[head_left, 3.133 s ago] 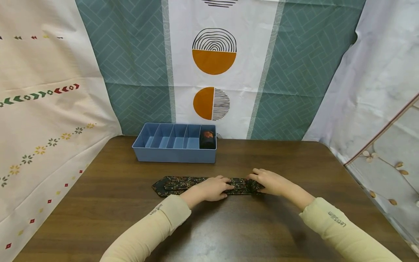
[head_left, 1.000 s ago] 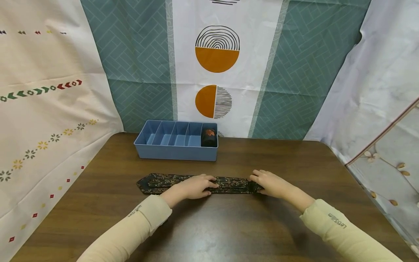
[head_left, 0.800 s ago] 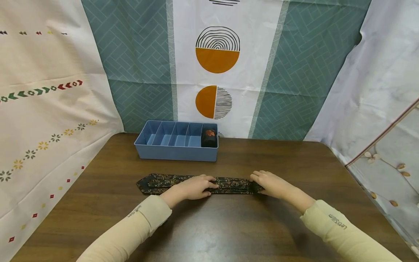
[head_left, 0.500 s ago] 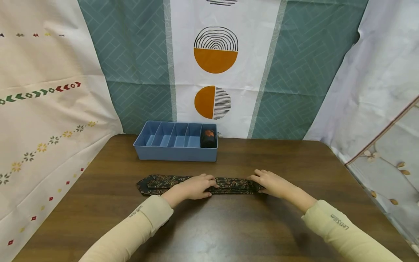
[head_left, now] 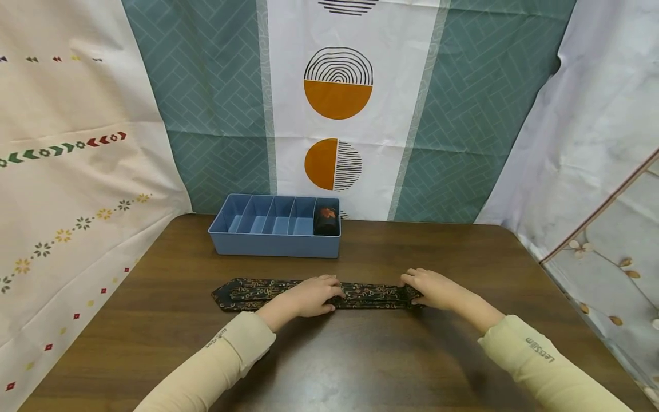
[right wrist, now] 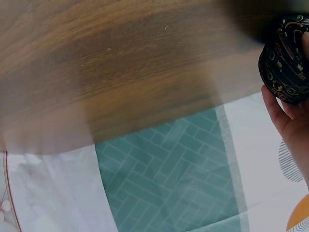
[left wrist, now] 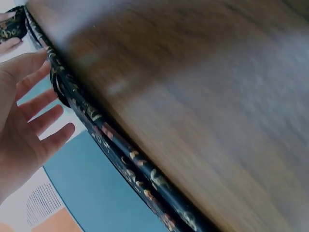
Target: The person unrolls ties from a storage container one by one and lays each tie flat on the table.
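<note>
A dark necktie with a small gold and orange pattern lies sideways on the table, its pointed end at the left. My left hand holds it near the middle, thumb at the near edge and fingers across it. In the left wrist view, the necktie shows as layered edges, and a small loop bulges beside the fingers. At the right end my right hand grips a rolled-up part of the necktie. The right wrist view shows that roll at its edge, fingers against its side; the rest of it is cut off.
Behind the necktie stands a blue divided tray. Its rightmost compartment holds a dark rolled item with an orange leaf mark. The brown wooden table reaches back to hanging patterned cloths.
Over about three seconds, my left hand and the necktie's pointed end have moved left. My right hand stays at the rolled end, shifting slightly right lately. The tray has not moved.
</note>
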`<state>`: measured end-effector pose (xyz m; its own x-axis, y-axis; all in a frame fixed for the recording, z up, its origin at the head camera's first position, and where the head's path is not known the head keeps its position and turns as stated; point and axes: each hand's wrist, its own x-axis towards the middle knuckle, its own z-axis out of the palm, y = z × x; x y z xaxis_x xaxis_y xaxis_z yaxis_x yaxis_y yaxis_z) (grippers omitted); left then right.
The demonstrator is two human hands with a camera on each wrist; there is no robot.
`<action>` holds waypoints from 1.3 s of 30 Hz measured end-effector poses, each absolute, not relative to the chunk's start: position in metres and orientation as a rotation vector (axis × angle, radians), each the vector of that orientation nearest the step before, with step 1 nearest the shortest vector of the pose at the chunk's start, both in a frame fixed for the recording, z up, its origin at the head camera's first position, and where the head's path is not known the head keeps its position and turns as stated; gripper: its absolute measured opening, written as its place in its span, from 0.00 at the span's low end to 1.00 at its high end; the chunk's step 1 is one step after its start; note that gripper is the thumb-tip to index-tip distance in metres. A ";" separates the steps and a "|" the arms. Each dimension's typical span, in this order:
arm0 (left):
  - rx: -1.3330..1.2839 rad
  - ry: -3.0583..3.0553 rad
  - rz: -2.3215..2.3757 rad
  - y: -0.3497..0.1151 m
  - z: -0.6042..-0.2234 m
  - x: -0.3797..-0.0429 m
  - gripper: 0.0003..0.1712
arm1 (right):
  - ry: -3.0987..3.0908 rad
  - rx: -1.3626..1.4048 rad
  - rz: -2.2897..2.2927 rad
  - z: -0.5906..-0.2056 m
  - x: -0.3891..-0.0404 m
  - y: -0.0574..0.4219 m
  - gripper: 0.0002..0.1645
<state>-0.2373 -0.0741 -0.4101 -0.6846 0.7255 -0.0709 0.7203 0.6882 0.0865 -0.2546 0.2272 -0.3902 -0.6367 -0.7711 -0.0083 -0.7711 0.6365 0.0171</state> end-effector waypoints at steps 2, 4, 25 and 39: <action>1.217 2.787 0.072 -0.071 -0.410 -0.237 0.20 | 2.844 -1.300 0.050 -0.390 -0.255 0.228 0.23; 1.217 2.768 0.065 -0.066 -0.410 -0.237 0.22 | 2.843 -1.280 0.070 -0.389 -0.255 0.228 0.24; 1.204 2.731 -0.084 -0.023 -0.413 -0.237 0.30 | 2.838 -1.290 0.027 -0.387 -0.255 0.234 0.27; 1.133 2.699 -0.006 -0.018 -0.411 -0.238 0.29 | 2.774 -1.225 0.025 -0.387 -0.256 0.235 0.21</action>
